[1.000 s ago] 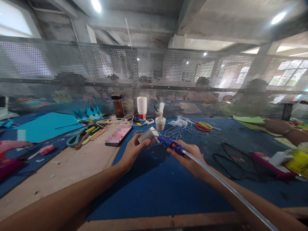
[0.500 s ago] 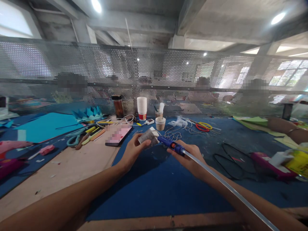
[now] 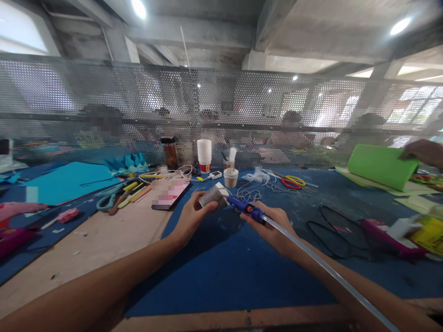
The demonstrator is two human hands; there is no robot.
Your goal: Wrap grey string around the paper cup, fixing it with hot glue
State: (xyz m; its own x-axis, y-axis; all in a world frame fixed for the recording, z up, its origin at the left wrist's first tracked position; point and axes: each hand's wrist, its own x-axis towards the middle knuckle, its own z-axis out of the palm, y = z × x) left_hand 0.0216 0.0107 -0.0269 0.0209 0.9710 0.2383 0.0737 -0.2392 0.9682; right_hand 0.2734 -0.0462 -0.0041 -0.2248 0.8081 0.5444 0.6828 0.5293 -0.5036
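In the head view my left hand (image 3: 192, 213) grips a small paper cup (image 3: 212, 197) with a grey outer side, tilted so its white end (image 3: 221, 188) faces right. My right hand (image 3: 272, 226) is wrapped round a blue hot glue gun (image 3: 245, 206). The gun's nozzle is at the cup's white end; whether it touches is too small to tell. A long clear glue stick (image 3: 321, 263) runs out of the gun's back toward the lower right. Pale string (image 3: 249, 191) lies loosely tangled just behind the gun.
Behind my hands stand a wrapped cup (image 3: 230, 178), stacked paper cups (image 3: 204, 157) and a dark bottle (image 3: 170, 154). Scissors (image 3: 292, 182) lie right of them, a phone (image 3: 171, 193) at left. Another person's hand (image 3: 424, 151) holds green paper (image 3: 380, 167). A black cable (image 3: 328, 230) loops at right.
At the right, the other person's hand has risen, lifting a green sheet upright. My two hands, the cup and the glue gun have hardly moved.
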